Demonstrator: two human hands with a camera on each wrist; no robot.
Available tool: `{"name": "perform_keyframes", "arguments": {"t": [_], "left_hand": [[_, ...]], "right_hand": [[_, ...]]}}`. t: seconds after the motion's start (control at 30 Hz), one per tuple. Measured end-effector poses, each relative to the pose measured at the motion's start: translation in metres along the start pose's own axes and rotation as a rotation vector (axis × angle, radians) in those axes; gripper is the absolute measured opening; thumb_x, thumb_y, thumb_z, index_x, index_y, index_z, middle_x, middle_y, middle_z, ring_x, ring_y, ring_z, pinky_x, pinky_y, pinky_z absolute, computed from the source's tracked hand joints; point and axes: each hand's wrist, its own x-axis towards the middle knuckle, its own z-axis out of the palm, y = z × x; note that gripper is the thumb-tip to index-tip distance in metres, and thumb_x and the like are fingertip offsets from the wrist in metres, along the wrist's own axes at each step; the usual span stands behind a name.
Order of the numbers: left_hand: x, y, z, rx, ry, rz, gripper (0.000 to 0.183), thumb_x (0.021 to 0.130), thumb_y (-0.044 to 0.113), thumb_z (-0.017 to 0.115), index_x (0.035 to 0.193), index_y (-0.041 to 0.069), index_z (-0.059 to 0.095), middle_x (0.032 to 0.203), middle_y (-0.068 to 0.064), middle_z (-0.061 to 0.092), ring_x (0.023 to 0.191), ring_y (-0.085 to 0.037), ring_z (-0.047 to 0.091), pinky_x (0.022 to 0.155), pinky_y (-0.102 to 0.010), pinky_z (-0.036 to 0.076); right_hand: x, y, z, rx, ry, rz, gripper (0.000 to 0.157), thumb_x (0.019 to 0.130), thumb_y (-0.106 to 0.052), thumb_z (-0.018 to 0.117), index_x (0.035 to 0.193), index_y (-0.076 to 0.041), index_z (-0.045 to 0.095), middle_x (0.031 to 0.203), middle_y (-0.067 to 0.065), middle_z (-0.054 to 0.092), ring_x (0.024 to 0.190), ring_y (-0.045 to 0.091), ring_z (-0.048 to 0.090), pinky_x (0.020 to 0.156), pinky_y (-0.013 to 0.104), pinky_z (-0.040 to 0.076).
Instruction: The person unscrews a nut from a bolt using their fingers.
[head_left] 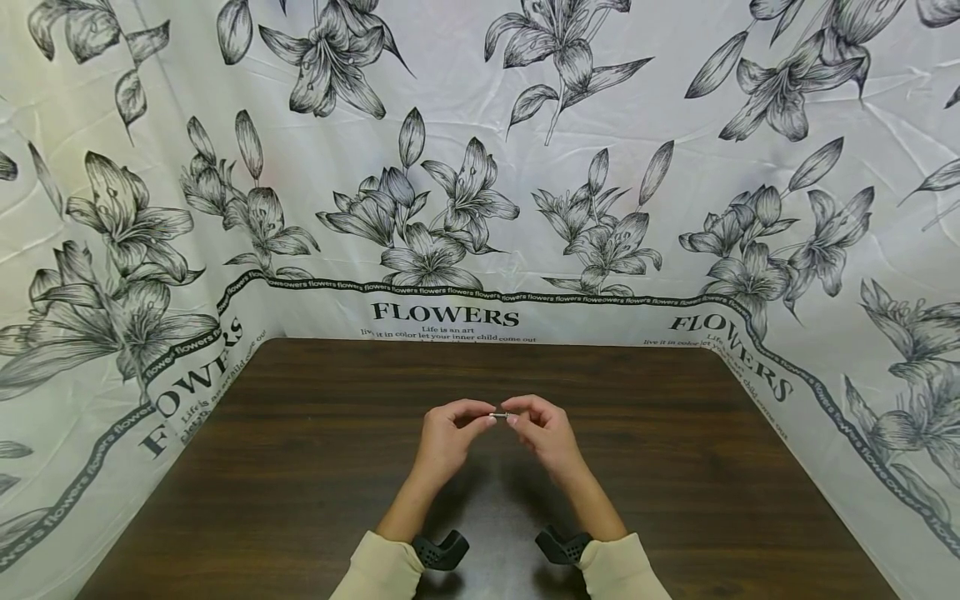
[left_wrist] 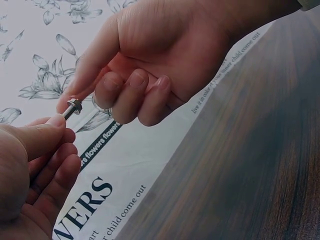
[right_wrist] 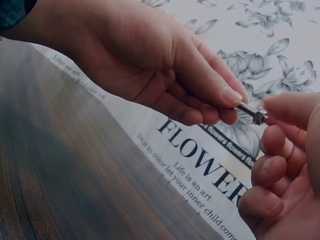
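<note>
My left hand (head_left: 445,440) pinches a small metal bolt (right_wrist: 246,108) by its shank between thumb and fingers, raised off the table. A hex piece like a nut (left_wrist: 74,105) sits at the bolt's right end, pointing at the other hand. My right hand (head_left: 551,437) has its thumb and index fingertips around that end. Whether they touch the nut or only hover at it, I cannot tell. Its other fingers curl toward the palm in the right wrist view. The bolt's left end is hidden in the left hand's fingers.
Beneath both hands lies a dark brown wooden table (head_left: 337,433). A white cloth (head_left: 450,325) with black flower drawings and printed lettering hangs along its back and sides. Black wrist bands (head_left: 441,552) sit at the cuffs of cream sleeves (head_left: 386,567).
</note>
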Motion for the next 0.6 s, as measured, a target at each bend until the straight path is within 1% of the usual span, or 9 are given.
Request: {"name": "perform_keyframes", "arguments": {"t": [0.13,0.3,0.53,0.6], "left_hand": [[0.0002,-0.0005,0.0006,-0.009,-0.002,0.001,0.011,0.082,-0.001,0.075,0.093,-0.003,0.074,0.087,-0.013,0.072,0.077,-0.024,0.067,0.069,-0.031,0.054],[-0.0003,-0.0022,0.0021,-0.023,-0.003,0.012,0.011,0.081,-0.005,0.074,0.092,-0.003,0.074,0.086,-0.013,0.072,0.077,-0.026,0.067,0.068,-0.028,0.054],[-0.0009,-0.0038,0.0028,-0.032,-0.008,0.009,0.011,0.081,-0.005,0.074,0.092,-0.004,0.073,0.086,-0.012,0.072,0.077,-0.026,0.067,0.067,-0.026,0.054],[-0.0009,-0.0037,0.0026,-0.032,-0.01,0.009,0.011,0.081,-0.005,0.074,0.093,-0.005,0.073,0.086,-0.013,0.072,0.077,-0.026,0.068,0.067,-0.025,0.054]], "right_hand": [[0.0005,-0.0004,0.0014,-0.039,0.016,0.062,0.021,0.099,-0.005,0.055,0.109,0.011,0.064,0.064,0.007,0.049,0.052,0.011,0.043,0.05,0.023,0.037],[0.0007,0.0003,0.0032,-0.076,0.022,0.123,0.024,0.102,-0.009,0.049,0.103,0.009,0.066,0.061,0.011,0.049,0.051,0.013,0.043,0.05,0.022,0.037],[0.0008,0.0008,0.0041,-0.096,0.021,0.162,0.025,0.102,-0.013,0.052,0.088,0.003,0.065,0.058,0.006,0.05,0.049,0.011,0.042,0.048,0.021,0.037],[0.0009,0.0009,0.0037,-0.095,0.017,0.164,0.027,0.101,-0.013,0.052,0.085,0.004,0.065,0.058,0.006,0.049,0.049,0.011,0.042,0.048,0.021,0.037]]}}
